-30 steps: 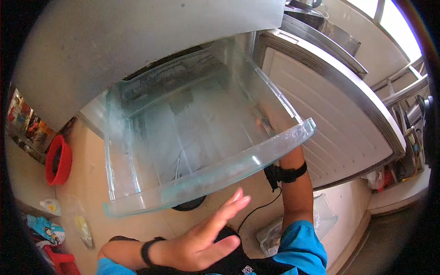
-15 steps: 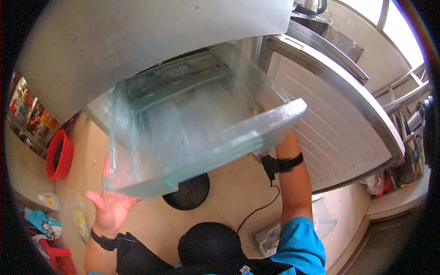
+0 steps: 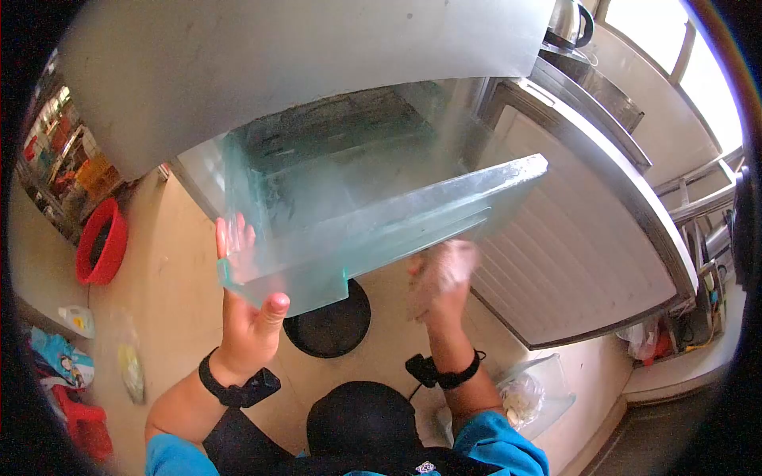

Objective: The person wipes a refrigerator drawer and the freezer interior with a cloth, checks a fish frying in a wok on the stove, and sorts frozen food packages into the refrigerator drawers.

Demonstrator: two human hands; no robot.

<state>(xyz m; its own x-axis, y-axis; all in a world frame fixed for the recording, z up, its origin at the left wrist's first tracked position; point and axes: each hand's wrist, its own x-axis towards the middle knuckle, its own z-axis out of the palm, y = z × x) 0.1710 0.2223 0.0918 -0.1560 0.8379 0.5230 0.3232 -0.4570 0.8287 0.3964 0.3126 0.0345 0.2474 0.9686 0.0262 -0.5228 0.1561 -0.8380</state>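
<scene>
A translucent, pale-green freezer drawer sits partly inside the open lower compartment of a grey fridge, tilted so that its right front corner appears higher in view. My left hand grips the drawer's left front corner, thumb in front and fingers along the side, partly seen through the plastic. Just below the right part of the drawer front is my right hand, blurred by motion. Whether it touches the drawer, and how its fingers are set, cannot be made out.
The ribbed fridge door stands swung out to the right. On the floor are a round black object, a red basin and a clear bin holding a whitish bag. A kettle stands at upper right.
My right hand has come away from beneath the drawer's right side and moved down and left in view. My left hand stays at the left corner. The drawer front's angle has shifted slightly.
</scene>
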